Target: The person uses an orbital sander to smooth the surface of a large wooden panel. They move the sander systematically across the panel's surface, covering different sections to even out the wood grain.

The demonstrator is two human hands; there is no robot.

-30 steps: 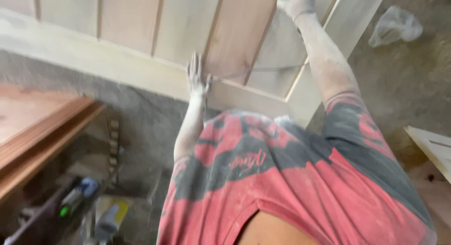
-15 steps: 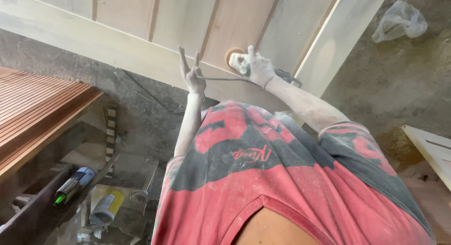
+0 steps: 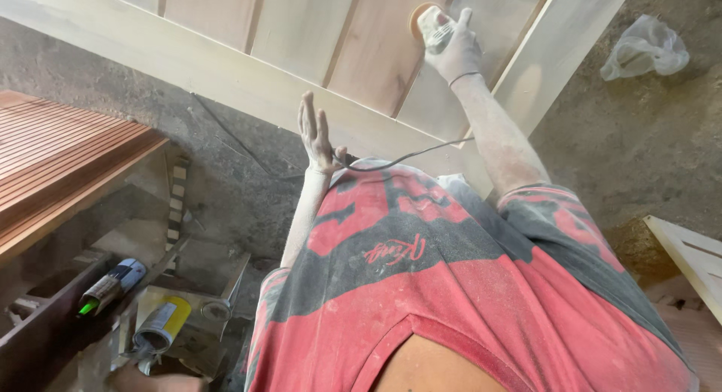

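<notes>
A dust-whitened round sander (image 3: 430, 19) lies flat against the pale, upright-panelled wooden door (image 3: 301, 38).

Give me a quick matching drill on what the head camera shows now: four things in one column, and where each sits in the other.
Things:
1. small grey power sander
2. crumpled clear plastic bag
3. yellow-labelled metal can
4. reddish slatted wooden panel

Places:
A. lying on the dirt floor, upper right
B. at the left edge of the view
C. pressed on the pale wooden door panel under the right hand
D. low at the left, among clutter

Pairs: 1-C, 2-A, 3-D, 4-B
</notes>
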